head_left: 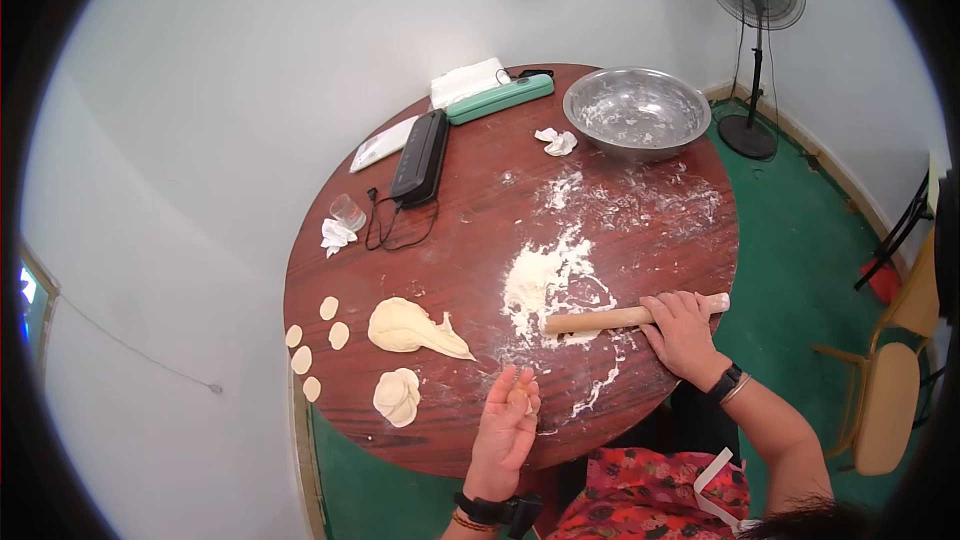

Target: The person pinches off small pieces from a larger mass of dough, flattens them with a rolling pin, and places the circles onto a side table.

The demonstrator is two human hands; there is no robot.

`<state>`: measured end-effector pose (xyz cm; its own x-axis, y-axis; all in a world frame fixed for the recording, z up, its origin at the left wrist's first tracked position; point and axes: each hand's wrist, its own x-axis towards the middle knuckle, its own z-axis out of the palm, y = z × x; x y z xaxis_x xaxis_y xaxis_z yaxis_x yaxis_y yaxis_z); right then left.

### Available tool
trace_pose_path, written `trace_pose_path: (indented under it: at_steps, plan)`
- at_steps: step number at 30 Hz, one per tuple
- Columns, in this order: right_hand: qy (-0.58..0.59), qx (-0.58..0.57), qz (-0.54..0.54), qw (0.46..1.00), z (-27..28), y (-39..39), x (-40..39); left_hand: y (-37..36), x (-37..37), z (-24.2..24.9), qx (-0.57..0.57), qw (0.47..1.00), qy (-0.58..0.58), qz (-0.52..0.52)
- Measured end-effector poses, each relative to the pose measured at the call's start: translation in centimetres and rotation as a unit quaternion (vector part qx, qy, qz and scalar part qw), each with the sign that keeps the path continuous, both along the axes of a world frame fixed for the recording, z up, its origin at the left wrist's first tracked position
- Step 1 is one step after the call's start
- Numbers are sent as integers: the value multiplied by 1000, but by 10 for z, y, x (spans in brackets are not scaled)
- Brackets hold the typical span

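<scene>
My right hand (682, 332) is wrapped round the right part of a wooden rolling pin (600, 320), which lies on the round table beside a heap of white flour (535, 280). Near the table's front edge my left hand (512, 420) is raised palm up, fingers curled with the thumb against them; what it holds, if anything, is too small to tell. To its left sit a large lump of dough (402, 326) with a stretched tail and a stack of flat dough rounds (397, 397). Several small dough pieces (340, 336) lie at the far left.
On the wooden table (470, 240) stand a metal bowl (637, 115), a black appliance (420, 158) with a cord, a green appliance (500, 100), a glass (347, 210) and crumpled tissues (556, 142). A fan (755, 50) and a chair (888, 405) are at the right.
</scene>
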<state>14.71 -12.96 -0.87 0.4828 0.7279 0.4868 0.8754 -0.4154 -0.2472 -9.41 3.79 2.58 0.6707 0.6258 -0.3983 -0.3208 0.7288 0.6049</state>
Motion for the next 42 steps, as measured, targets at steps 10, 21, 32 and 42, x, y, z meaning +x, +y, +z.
trace_pose_path:
  at_steps: [10,21,32,42]
  plan:
    - [-13,16,4,1000,0,-1,1,22,-21,-29,-165,951,-213,-151]
    - [-22,38,7,999,-1,-2,2,12,5,15,-56,993,-2,-102]
    - [-32,26,0,999,-7,-3,3,5,27,16,-34,998,-36,-47]
    - [-3,19,4,1000,-8,-4,5,27,26,-18,-1,974,2,-226]
